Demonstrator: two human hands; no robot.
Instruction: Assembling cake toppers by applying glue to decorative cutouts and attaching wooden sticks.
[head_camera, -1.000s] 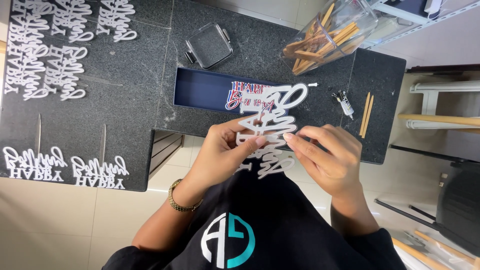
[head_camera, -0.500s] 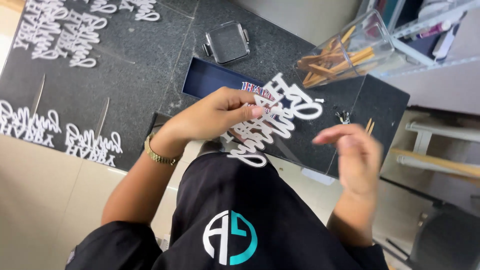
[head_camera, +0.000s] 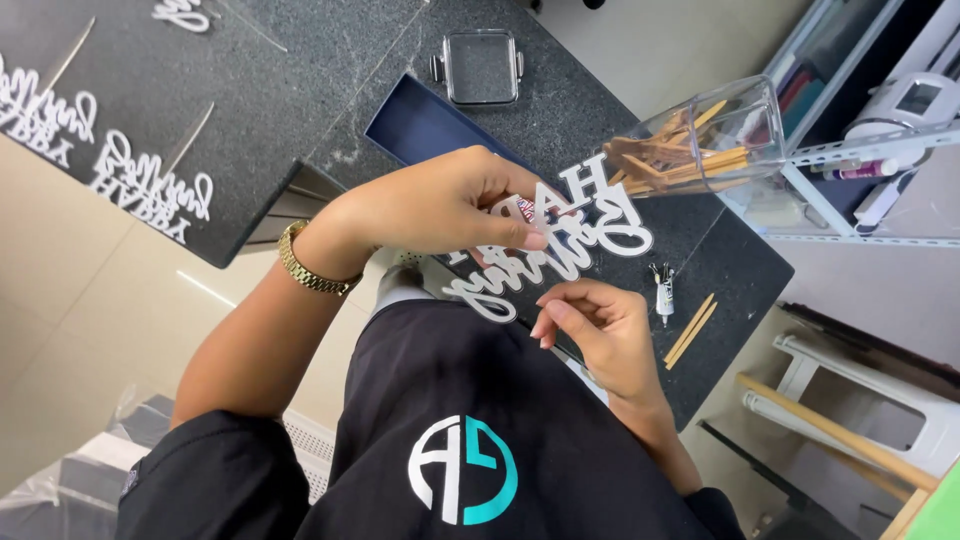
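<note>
My left hand (head_camera: 440, 205) holds a white cut-out lettering piece (head_camera: 590, 225) by its near end, flat above the dark stone counter (head_camera: 300, 90). A gold watch sits on that wrist. My right hand (head_camera: 600, 330) hovers just below the piece with its fingers curled loosely, holding nothing that I can see. Its fingertips are close to the lower edge of the lettering. A dark blue flat box (head_camera: 430, 125) lies under the left hand.
A clear jar of wooden sticks (head_camera: 700, 150) lies tipped at the counter's right. A small clear square container (head_camera: 482, 65) stands behind. A small glue tube (head_camera: 662, 290) and two loose sticks (head_camera: 690, 330) lie nearby. More white lettering pieces (head_camera: 150, 185) rest at left.
The right hand, away to the right half a second ago, has come back close under the lettering. The left hand keeps its hold. The view has swung to the right.
</note>
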